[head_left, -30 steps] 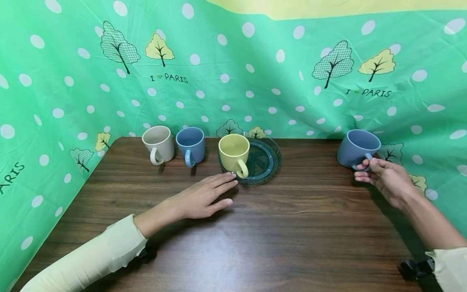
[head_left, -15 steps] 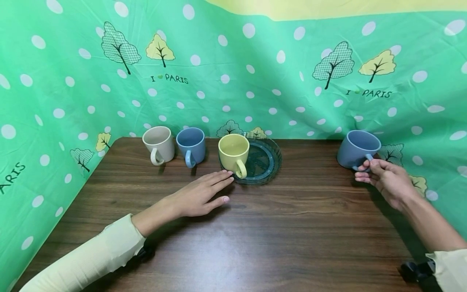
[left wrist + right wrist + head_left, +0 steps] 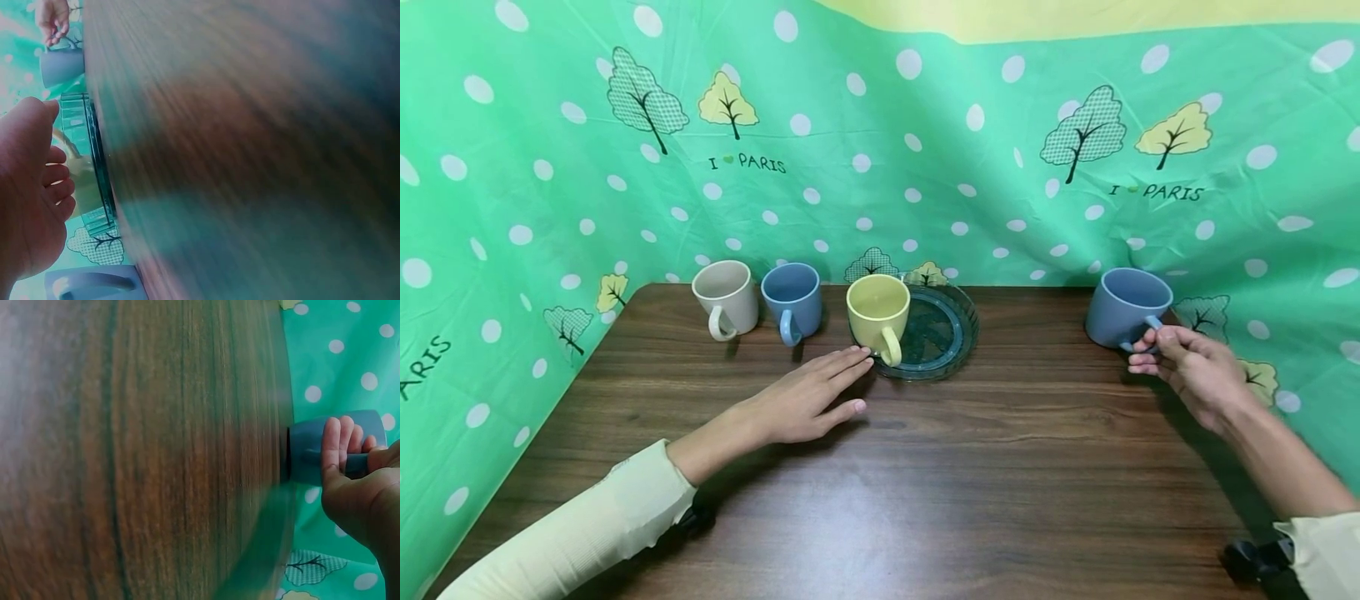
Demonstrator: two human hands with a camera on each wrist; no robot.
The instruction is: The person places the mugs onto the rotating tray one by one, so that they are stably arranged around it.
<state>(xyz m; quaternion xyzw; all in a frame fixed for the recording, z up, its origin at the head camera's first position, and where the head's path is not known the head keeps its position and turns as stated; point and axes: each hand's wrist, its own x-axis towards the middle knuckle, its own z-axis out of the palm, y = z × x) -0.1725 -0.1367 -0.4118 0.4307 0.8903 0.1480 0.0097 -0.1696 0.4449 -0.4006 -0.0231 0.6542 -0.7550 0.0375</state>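
Observation:
At the far right of the table, my right hand (image 3: 1198,371) grips the handle of a grey-blue mug (image 3: 1126,308). The right wrist view shows its fingers curled at the handle, with the mug (image 3: 306,444) upright at the table edge. My left hand (image 3: 805,396) reaches in with straight fingers, the fingertips by the front left rim of a dark clear glass dish (image 3: 966,337). A yellow mug (image 3: 876,312) stands at the dish's left side, its handle facing forward. Whether the left fingertips touch the dish or only lie close, I cannot tell.
To the left, a blue mug (image 3: 793,300) and a white mug (image 3: 727,298) stand side by side along the back of the wooden table (image 3: 970,483). A green dotted cloth (image 3: 880,167) hangs directly behind.
My left hand has drawn back slightly to the left, and the yellow mug sits a touch further left. The grey-blue mug has shifted slightly left in my right hand's grip.

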